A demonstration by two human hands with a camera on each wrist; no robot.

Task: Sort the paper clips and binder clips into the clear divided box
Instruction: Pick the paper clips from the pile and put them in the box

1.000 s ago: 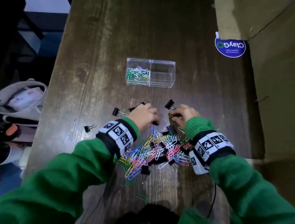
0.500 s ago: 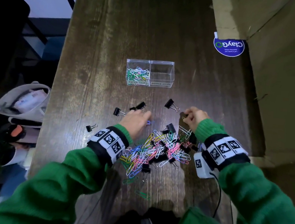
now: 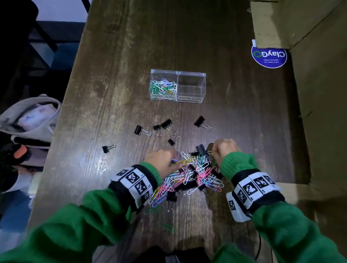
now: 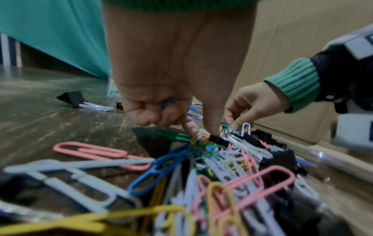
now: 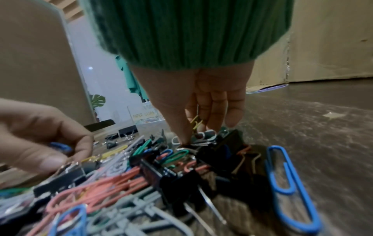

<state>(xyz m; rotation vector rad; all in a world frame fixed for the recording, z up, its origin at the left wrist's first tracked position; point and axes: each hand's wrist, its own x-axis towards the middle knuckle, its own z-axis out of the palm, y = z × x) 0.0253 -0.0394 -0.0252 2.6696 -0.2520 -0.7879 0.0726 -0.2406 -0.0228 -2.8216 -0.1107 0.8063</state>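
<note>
pinched between thumb and forefinger of the left hand (image 4: 161, 83) are yellow paper clips (image 4: 199, 138) at the pile (image 3: 194, 175), with a blue clip (image 4: 168, 102) curled in the palm. a yellowish clip (image 5: 195, 123) is held by the right hand (image 3: 224, 150), thumb pressed into the heap. each clip should be teased free so no binder clips (image 3: 166, 123) are dragged along. beyond, the clear divided box (image 3: 190, 99) is seen, paper clips in its left cell only.
</note>
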